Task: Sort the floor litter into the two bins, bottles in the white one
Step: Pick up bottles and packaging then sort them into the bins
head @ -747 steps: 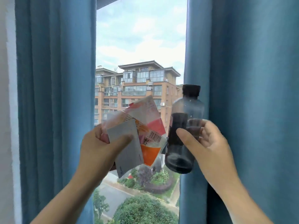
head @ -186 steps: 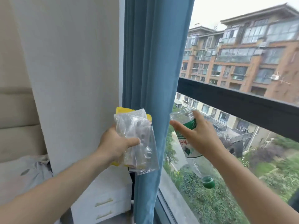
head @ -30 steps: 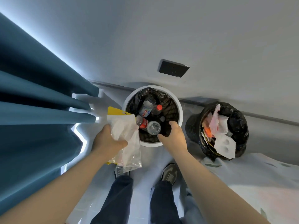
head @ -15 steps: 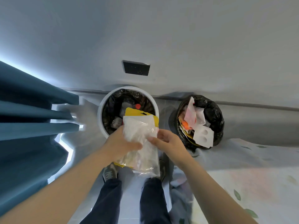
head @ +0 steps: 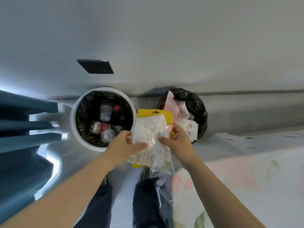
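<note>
Both hands hold a bundle of clear plastic wrappers (head: 150, 142) backed by a yellow card, between the two bins. My left hand (head: 125, 144) grips its left edge and my right hand (head: 176, 142) pinches its right edge. The white bin (head: 73, 127), lined in black, stands to the left and holds several plastic bottles (head: 105, 129). The black-bagged bin (head: 197, 109) stands to the right, partly hidden behind the bundle, stuffed with paper and white packaging (head: 189, 127).
Both bins stand against a grey wall with a dark wall plate (head: 96, 66). Blue curtain (head: 21, 129) hangs at the left. A floral bedsheet (head: 246, 170) fills the right. My legs and shoes (head: 144, 195) are below the bundle.
The green-labelled bottle left my right hand and lies in the white bin. My right hand has come onto the wrappers, and the bundle has shifted right, off the white bin toward the black one.
</note>
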